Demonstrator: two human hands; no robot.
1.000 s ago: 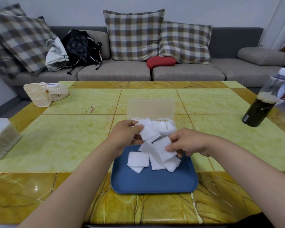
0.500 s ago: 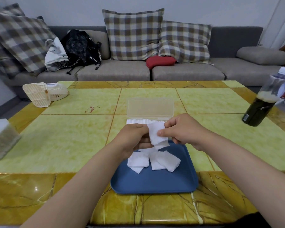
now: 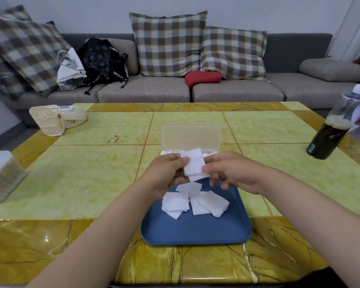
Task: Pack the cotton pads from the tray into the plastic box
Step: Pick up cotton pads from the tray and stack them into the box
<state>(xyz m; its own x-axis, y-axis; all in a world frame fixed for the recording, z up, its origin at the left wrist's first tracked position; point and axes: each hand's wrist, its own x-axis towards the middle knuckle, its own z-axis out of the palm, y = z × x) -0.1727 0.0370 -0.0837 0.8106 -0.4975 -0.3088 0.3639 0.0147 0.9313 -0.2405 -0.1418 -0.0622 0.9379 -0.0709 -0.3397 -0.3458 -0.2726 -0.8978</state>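
1. A small stack of pads [image 3: 193, 164] is held up between both hands, just over the far edge of the tray.
2. The stack's left side is gripped by the left hand [image 3: 164, 175], thumb on the front. The right edge is pinched by the right hand [image 3: 235, 173], and its other fingers are curled loosely underneath.
3. A loose heap [image 3: 195, 201] of more pads is left in the far half of the tray [image 3: 195, 231], all overlapping.
4. The box [image 3: 164, 152] is parked right behind the tray with its lid [image 3: 190, 136] stood open. White pads can be made out inside, but most of the box is hidden by the hands.
5. Everything is set on a yellow-green table [image 3: 92, 173].
6. Further out, a dark bottle [image 3: 328, 140] is seen at the right and a small fan [image 3: 54, 119] at the left. A grey sofa [image 3: 143, 88] with plaid cushions [image 3: 166, 42] is seen behind.
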